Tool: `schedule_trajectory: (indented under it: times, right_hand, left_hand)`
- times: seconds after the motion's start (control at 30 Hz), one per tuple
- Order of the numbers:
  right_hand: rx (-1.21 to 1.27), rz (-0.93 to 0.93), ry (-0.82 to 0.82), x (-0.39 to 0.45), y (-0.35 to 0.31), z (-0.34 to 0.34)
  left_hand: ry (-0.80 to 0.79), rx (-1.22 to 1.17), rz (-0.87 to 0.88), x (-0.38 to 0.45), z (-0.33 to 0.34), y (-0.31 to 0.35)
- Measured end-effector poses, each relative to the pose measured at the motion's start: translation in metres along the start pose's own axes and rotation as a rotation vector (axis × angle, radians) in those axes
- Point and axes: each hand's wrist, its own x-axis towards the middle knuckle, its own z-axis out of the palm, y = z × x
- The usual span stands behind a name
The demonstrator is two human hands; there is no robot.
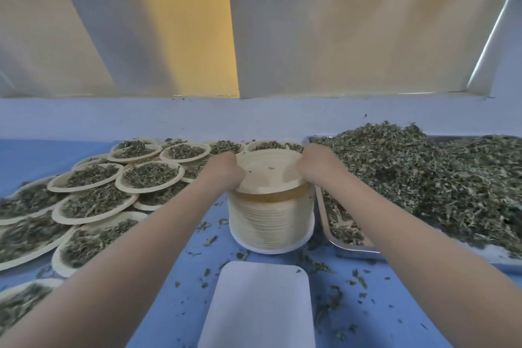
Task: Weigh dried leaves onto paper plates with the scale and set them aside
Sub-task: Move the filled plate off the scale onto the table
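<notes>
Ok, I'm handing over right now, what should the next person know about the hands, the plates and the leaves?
Left hand: grips the left rim of the top plate on the stack of empty plates.
Right hand: grips the right rim of the same plate.
Scale: near edge of the table, white platform bare.
Loose dried leaves: heaped on the metal tray, right.
Done: many filled plates overlapping on the left.
Left: free one plate, put it on the scale, weigh leaves onto it, set it aside, repeat.

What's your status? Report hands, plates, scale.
Left hand and right hand gripping top of plate stack. Scale bare, no plate on it. Filled plates at left, leaf tray at right. Nothing blocking.
</notes>
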Motion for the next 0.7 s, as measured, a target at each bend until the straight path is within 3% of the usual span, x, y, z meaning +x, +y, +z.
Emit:
schedule_trajectory:
  times: [0.13,0.33,0.5,0.7]
  right_hand:
    - [0.051,-0.067,0.072,-0.021,-0.004,-0.017]
    - [0.163,-0.16,-0.023,-0.088,0.01,-0.02]
    - [0.257,-0.221,-0.06,-0.148,0.025,0.011]
    - [0.3,-0.177,-0.054,-0.168,0.044,0.064]
  left_hand:
    - [0.069,-0.037,0.06,-0.022,-0.022,0.004]
    - [0.034,-0.141,0.038,-0.083,-0.021,-0.022]
    - [0.024,-0.246,0.049,-0.143,0.0,-0.059]
    - [-0.026,-0.392,-0.098,-0.161,0.051,-0.077]
